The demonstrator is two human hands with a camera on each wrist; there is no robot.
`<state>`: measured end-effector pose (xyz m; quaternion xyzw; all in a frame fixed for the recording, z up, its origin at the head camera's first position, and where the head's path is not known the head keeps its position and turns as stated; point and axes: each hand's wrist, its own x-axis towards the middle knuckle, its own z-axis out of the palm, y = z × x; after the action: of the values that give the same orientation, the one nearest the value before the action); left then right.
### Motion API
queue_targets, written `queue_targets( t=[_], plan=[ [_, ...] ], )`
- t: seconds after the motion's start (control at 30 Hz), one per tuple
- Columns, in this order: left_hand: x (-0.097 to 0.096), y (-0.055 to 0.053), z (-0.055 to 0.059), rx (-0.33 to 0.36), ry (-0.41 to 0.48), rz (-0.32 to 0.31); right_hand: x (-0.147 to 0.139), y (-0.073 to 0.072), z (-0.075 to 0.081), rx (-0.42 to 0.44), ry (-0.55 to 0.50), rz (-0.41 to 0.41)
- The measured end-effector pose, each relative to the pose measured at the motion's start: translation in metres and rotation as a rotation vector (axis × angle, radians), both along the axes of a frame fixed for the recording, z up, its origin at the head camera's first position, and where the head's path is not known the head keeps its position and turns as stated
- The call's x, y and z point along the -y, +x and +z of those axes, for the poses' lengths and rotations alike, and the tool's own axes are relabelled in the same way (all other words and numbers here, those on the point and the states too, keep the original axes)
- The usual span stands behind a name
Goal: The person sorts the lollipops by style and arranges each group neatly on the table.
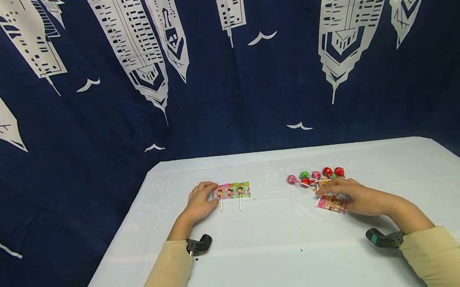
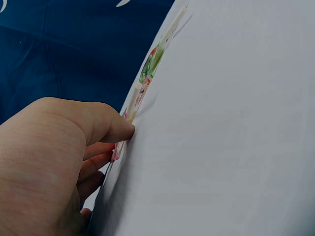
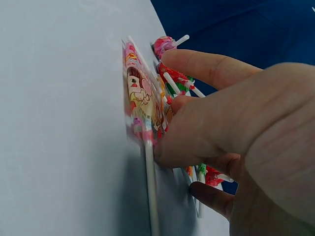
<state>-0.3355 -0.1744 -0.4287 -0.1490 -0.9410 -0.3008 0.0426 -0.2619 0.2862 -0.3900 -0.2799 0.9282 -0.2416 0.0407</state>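
Flat lollipops in pink and green wrappers (image 1: pixel 230 191) lie side by side on the table, white sticks toward me. My left hand (image 1: pixel 200 202) pinches the left end of this row, thumb at the near edge and fingers at the far edge. On the right, my right hand (image 1: pixel 358 197) holds a pink-wrapped flat lollipop (image 3: pixel 138 91) with a printed cartoon face, thumb against its wrapper and index finger stretched out. Its white stick (image 3: pixel 151 187) points toward me. Ball lollipops (image 1: pixel 315 175) in pink, red and green wrappers lie just beyond this hand, which partly hides the pile.
Both hands work over a white-covered table (image 1: pixel 262 265). Behind it hangs a dark blue curtain (image 1: pixel 227 99) with white building prints. Each wrist wears a black band (image 1: pixel 199 244). Small dark specks lie on the cloth near the front.
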Motion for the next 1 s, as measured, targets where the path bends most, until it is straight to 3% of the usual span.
queue_targets(
  t=[1.0],
  plan=[
    [0.000, -0.001, -0.001, 0.006, -0.001, 0.001, 0.007, 0.001, -0.007, -0.066, 0.012, 0.014]
  ],
)
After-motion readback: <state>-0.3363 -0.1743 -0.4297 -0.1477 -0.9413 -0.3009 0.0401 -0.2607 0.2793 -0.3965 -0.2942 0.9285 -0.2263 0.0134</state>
